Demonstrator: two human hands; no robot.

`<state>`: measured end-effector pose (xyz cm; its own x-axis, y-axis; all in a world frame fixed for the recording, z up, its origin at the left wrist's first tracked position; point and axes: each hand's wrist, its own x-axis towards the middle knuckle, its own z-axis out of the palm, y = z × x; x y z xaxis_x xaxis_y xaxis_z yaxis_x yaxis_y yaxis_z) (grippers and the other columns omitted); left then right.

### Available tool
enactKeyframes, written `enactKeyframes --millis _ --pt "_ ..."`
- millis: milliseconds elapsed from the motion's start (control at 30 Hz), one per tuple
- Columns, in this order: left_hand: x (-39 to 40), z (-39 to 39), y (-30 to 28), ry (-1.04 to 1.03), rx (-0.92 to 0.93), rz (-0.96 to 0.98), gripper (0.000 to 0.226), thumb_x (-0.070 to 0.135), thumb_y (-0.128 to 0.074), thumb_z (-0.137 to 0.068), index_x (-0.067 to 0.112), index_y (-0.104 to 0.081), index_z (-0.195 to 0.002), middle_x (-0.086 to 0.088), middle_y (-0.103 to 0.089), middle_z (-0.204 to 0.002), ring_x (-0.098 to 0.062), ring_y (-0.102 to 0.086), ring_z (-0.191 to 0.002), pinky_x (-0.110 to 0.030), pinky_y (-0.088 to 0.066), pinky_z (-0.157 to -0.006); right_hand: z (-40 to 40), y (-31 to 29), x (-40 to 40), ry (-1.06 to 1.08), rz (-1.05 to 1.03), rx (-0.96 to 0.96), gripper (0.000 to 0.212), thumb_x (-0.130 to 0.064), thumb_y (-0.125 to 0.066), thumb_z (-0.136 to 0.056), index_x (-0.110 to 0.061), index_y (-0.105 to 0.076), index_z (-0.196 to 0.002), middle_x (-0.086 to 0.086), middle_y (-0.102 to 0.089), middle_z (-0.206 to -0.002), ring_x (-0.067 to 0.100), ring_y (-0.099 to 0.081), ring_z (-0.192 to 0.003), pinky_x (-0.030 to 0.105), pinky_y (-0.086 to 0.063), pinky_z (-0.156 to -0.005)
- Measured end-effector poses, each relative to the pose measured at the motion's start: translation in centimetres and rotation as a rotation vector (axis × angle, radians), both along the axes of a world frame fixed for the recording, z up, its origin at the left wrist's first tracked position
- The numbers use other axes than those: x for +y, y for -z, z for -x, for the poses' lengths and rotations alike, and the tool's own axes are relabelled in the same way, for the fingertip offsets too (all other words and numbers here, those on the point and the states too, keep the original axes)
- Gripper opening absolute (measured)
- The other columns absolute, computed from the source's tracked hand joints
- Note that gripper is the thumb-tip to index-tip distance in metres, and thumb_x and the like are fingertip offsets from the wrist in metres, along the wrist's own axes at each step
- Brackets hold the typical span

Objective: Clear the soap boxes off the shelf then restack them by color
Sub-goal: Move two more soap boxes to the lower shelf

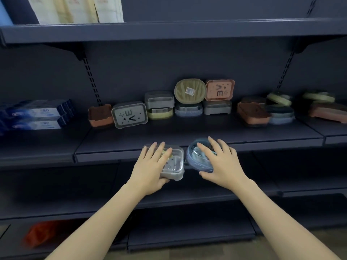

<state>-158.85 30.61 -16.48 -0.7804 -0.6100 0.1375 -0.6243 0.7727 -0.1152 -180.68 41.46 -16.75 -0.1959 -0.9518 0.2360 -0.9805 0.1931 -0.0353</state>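
My left hand (150, 166) grips a clear rectangular soap box (174, 167), fingers over its lid and thumb under its near edge. My right hand (221, 162) grips a blue oval soap box (195, 158) the same way. Both boxes are held side by side in front of the middle shelf's front edge (112, 156). Farther back on that shelf stand several soap boxes: a brown one (99, 115), a grey one with star print (129, 117), a grey-on-yellow pair (159, 105), an upright olive oval (189, 90), an upright pink box (219, 90).
More soap boxes pile at the right, brown (252, 113), blue (280, 114) and olive (319, 97). Blue-and-white cartons (37, 117) lie at the left of the shelf. Cream packages (78, 8) stand on the top shelf. An orange bag (43, 235) lies on a low shelf.
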Motion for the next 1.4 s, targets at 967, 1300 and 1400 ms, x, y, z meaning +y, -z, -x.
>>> enactKeyframes --millis 967,1300,1400 --pt "-3.1 4.3 19.9 -0.163 -0.071 -0.272 0.096 0.058 -0.057 -0.083 0.026 0.003 -0.150 -0.004 0.001 -0.159 -0.025 0.003 -0.146 -0.042 0.000 -0.118 4.0 19.4 -2.2 -0.062 -0.296 -0.048 0.087 -0.059 -0.057 -0.082 -0.037 -0.006 -0.149 0.004 -0.002 -0.159 0.032 -0.005 -0.144 0.046 -0.011 -0.115" --pt "-9.7 7.5 29.8 -0.176 -0.069 -0.233 0.099 0.058 -0.063 -0.078 0.021 -0.006 -0.151 -0.006 -0.010 -0.157 -0.027 -0.006 -0.145 -0.042 -0.008 -0.118 8.1 28.9 -9.6 -0.143 -0.283 -0.082 0.086 -0.059 -0.059 -0.081 -0.037 -0.011 -0.149 0.002 -0.008 -0.158 0.032 -0.011 -0.142 0.045 -0.016 -0.113" --pt "-10.9 8.0 31.4 -0.183 -0.077 -0.258 0.101 0.057 -0.063 -0.078 0.020 -0.005 -0.151 -0.006 -0.006 -0.158 -0.025 -0.005 -0.145 -0.041 -0.009 -0.118 8.8 30.8 -11.1 -0.164 -0.303 -0.112 0.087 -0.059 -0.058 -0.082 -0.039 -0.007 -0.149 -0.001 -0.002 -0.159 0.029 -0.006 -0.143 0.045 -0.014 -0.113"
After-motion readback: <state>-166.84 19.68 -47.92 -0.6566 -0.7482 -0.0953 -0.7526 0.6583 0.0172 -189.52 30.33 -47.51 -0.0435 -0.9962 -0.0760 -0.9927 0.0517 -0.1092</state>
